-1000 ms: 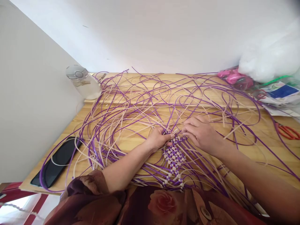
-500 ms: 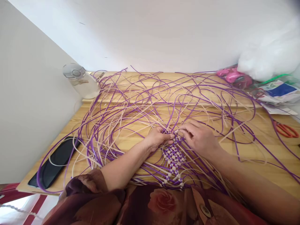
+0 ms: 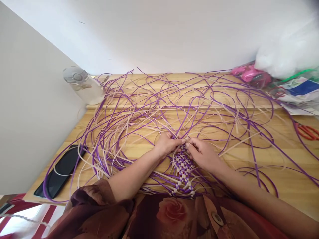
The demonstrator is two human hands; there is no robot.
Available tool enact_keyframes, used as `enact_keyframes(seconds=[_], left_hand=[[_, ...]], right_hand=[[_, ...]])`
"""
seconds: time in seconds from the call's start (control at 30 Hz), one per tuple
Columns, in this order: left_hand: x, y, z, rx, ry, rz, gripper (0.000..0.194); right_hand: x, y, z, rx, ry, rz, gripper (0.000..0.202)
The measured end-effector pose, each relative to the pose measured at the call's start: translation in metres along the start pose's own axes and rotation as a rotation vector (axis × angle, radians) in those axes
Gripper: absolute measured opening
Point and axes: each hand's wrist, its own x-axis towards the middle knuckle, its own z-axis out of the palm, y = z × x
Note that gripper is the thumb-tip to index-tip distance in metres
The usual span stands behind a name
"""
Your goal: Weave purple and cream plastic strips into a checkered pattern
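A knotted piece of purple and cream weaving (image 3: 183, 164) lies on the wooden table in front of me, with its narrow end towards my body. At its far edge, my left hand (image 3: 167, 144) pinches the weaving between thumb and fingers. Close against it, my right hand (image 3: 201, 151) has its thumb and fingertips pressed together at the same edge, on a cream strand. The fingertips partly hide the knot there. Long purple and cream cords (image 3: 129, 122) fan out from the weaving in loose loops.
A black phone (image 3: 61, 172) lies under cords at the left. A clear bottle (image 3: 87, 88) with a grey lid stands at the back left. Orange-handled scissors (image 3: 307, 131), a pink bundle (image 3: 250, 73) and plastic bags (image 3: 281, 56) are at the right. A raised board (image 3: 154, 107) crosses the back.
My right hand has moved slightly left and down, closer to my left thumb. The cords on the right have shifted. My left hand keeps its hold, and the view has shifted slightly.
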Motion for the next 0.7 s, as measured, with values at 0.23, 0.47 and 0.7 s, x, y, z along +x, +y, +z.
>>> enact_keyframes(seconds=[0.23, 0.47, 0.7], left_hand=[[0.003, -0.006, -0.002, 0.255, -0.003, 0.099, 0.027], [0.009, -0.013, -0.003, 0.334, 0.046, 0.145, 0.032], [0.008, -0.015, -0.006, 0.233, 0.003, 0.098, 0.028]], right_hand=[[0.0, 0.005, 0.007, -0.023, 0.073, -0.087, 0.027], [0.001, 0.014, 0.01, 0.048, 0.104, -0.169, 0.025], [-0.009, 0.008, -0.005, -0.258, 0.094, -0.295, 0.024]])
